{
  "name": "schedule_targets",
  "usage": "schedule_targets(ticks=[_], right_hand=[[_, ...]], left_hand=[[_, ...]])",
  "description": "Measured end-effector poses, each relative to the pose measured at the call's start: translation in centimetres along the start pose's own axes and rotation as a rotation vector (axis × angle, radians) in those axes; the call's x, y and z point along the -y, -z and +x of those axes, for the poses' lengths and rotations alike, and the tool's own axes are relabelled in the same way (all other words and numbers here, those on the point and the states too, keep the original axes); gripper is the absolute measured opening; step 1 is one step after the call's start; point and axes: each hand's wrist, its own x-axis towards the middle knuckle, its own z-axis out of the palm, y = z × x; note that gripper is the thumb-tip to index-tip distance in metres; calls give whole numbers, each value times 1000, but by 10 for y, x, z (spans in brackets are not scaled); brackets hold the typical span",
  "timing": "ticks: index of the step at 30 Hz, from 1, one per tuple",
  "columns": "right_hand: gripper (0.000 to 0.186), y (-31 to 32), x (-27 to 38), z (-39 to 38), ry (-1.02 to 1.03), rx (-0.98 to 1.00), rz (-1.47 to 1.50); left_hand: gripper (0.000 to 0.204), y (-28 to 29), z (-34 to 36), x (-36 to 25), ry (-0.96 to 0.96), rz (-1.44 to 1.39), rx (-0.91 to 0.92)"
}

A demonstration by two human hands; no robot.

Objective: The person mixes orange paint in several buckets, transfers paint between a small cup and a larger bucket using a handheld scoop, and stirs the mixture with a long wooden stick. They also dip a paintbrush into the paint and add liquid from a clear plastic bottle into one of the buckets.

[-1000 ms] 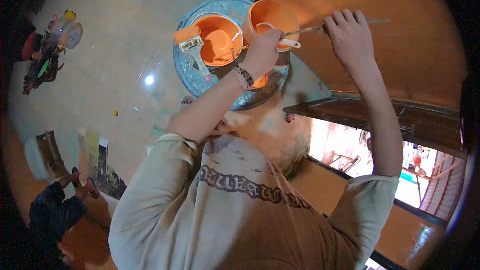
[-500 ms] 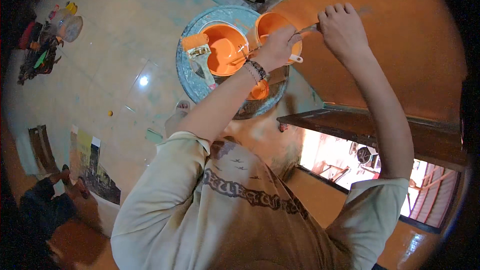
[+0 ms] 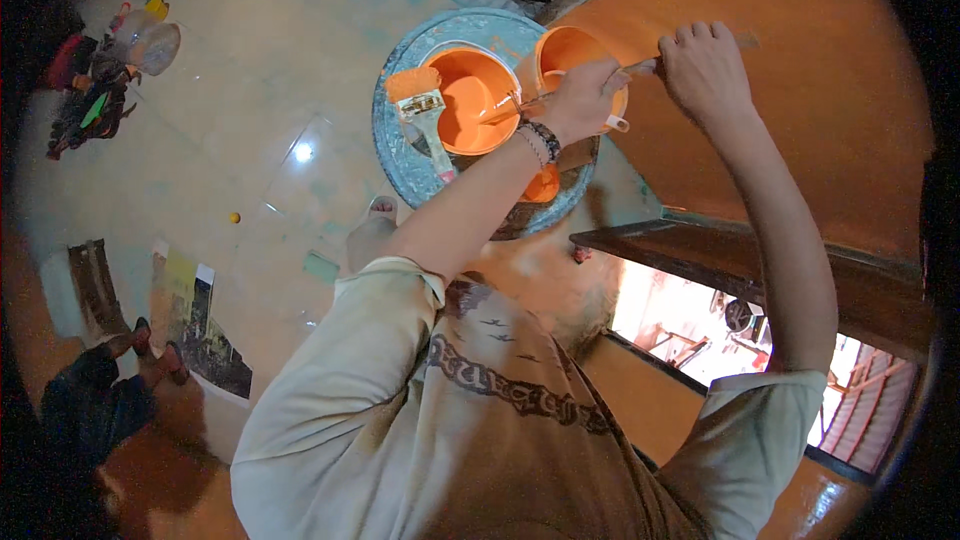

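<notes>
Both of my hands are closed around a long thin stick (image 3: 640, 67). My left hand (image 3: 580, 100) grips its middle, over the rims of two paint containers. Farther up and to the right, my right hand (image 3: 705, 70) grips near the upper end. The stick's lower end reaches into orange paint in the left bucket (image 3: 462, 85). Beside it stands an orange-smeared pail (image 3: 570, 43) with a white handle, partly hidden by my left hand. A wide paintbrush (image 3: 420, 105) with orange bristles and a pale handle leans at the left bucket's left side.
The containers stand on a round blue-grey surface (image 3: 393, 155), with a small orange-stained cup (image 3: 541, 185) near my left forearm. An orange wall (image 3: 800, 100) rises at right above a dark ledge (image 3: 680, 250). Assorted items (image 3: 95, 105) lie at far left; another person's legs (image 3: 100, 390) show lower left.
The whole view has shifted, so the scene sits slightly farther right. My right hand sits slightly lower, and the stick's end now shows beyond it. Both hands still hold the stick.
</notes>
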Motion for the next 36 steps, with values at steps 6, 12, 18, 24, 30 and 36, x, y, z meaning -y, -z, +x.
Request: schedule_targets(ticks=[6, 12, 18, 24, 30, 36], right_hand=[[23, -7, 8, 7, 72, 8, -26], [22, -9, 21, 17, -83, 112, 57], [19, -18, 14, 10, -66, -212, 74], [16, 21, 49, -25, -302, -636, 622], [12, -52, 110, -123, -1036, -491, 1344], [23, -147, 193, -193, -1124, 140, 1926]], left_hand=[[11, -19, 1, 21, -45, -130, -113], [14, -21, 6, 30, -2, 72, -168], [17, -22, 11, 28, -2, 58, -146], [17, 6, 2, 25, -220, 160, -91], [22, -11, -17, 11, -174, 285, 57], [23, -28, -33, 23, -130, 427, 177]])
